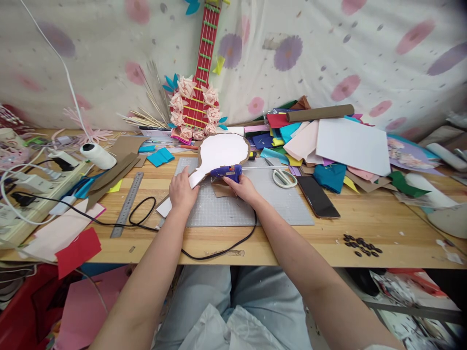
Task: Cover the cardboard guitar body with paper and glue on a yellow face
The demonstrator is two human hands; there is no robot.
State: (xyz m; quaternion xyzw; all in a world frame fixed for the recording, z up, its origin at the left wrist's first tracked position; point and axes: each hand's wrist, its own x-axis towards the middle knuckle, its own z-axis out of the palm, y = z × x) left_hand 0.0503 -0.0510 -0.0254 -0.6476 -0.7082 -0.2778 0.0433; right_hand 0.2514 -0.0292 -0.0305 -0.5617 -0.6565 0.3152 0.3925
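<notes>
A craft workshop: coloured paper scraps (299, 133), glue gun (226, 171), cutting mat (251, 201).

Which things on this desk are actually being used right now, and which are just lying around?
In use: left hand pressing the white guitar-shaped cutout; right hand holding the blue glue gun; grey cutting mat underneath.

Lying about: scissors, phone, steel ruler, thread spool, paper pile, red decorated guitar.
</notes>
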